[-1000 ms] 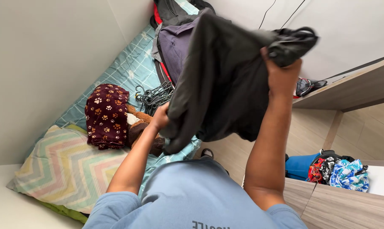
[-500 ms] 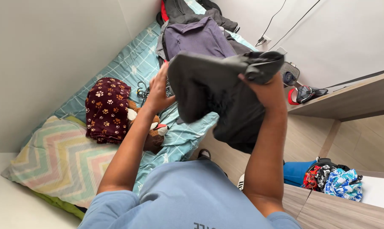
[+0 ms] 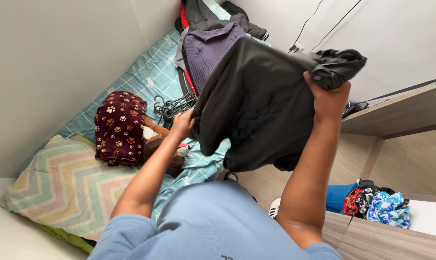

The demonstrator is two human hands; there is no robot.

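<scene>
I hold a dark grey garment [image 3: 261,101] up in front of me, above the edge of a bed [image 3: 150,77] with a teal checked sheet. My right hand [image 3: 328,98] is raised and grips the garment's bunched upper right corner. My left hand [image 3: 183,124] is lower and pinches its left edge. The cloth hangs spread between the two hands and hides part of the bed behind it.
On the bed lie a chevron pillow [image 3: 68,188], a maroon paw-print cloth [image 3: 119,127] over a brown plush toy [image 3: 162,147], a bunch of dark hangers [image 3: 172,106] and a purple-grey clothes pile [image 3: 208,43]. A wooden shelf [image 3: 396,113] stands right; colourful clothes [image 3: 379,204] lie lower right.
The garment was drawn together half a second ago with my left hand raised; now it is spread wide again, my left hand lower and my right hand higher and further right.
</scene>
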